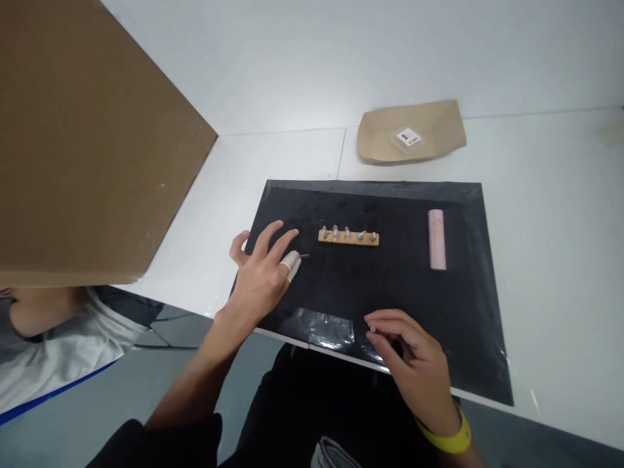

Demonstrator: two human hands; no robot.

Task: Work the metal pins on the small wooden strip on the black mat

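My left hand [263, 276] is over the left part of the black mat [341, 286]. White covers sit on its thumb and index finger, which pinch a thin dark metal piece [305, 255]; the other fingers are spread. Near the front edge, my right hand [414, 354] holds a small round metal piece [373, 329] between thumb and fingertips, its end facing me. Beyond both hands, a narrow tan strip [348, 238] lies on the mat, bearing several small clear and metallic pieces in a row. They are too small to name.
A pink oblong case [437, 239] lies at the mat's right. Behind the mat, a brown paper tray [439, 127] holds a small clear box with a label [408, 136]. A large brown board [97, 143] stands at left, with part of another person [63, 351] below it.
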